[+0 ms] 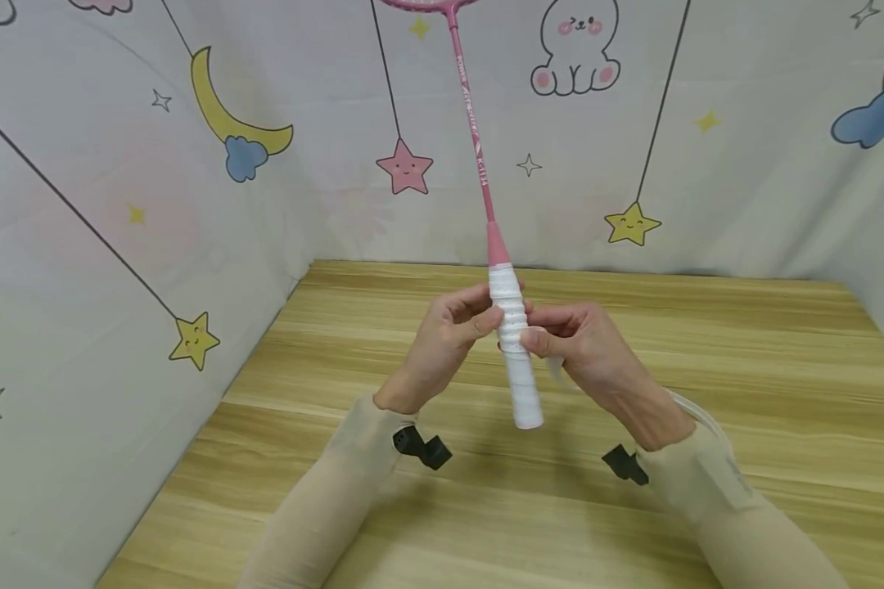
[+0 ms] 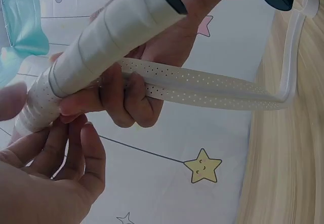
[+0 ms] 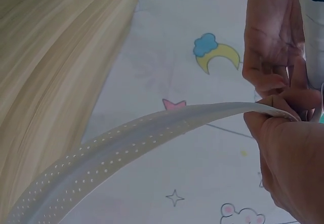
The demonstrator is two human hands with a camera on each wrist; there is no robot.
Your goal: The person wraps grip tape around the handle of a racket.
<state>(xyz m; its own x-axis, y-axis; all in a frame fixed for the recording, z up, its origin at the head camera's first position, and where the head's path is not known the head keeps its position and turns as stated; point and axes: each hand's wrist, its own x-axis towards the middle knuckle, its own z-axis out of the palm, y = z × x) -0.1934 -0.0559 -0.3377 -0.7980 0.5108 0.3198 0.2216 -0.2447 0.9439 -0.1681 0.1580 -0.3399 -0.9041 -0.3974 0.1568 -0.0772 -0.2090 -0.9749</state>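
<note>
A pink badminton racket (image 1: 479,151) is held up over the table, tilted, its white handle (image 1: 525,393) towards me and its head cut off by the top of the head view. My left hand (image 1: 445,335) grips the handle's upper part between thumb and fingers. On the handle's other side, my right hand (image 1: 597,352) pinches a perforated white grip tape (image 2: 202,87) against it, thumb on top. Ridged turns of tape cover the upper handle; the lower end looks smoother. From the right fingers the loose tape (image 3: 121,143) trails away in a long strip.
Below the hands lies a wood-grain table (image 1: 280,507). White cloth walls (image 1: 471,221) with printed stars, moons and animals stand behind and at the sides. Small black devices (image 1: 423,448) sit on both wrists. The loose tape runs along the right forearm.
</note>
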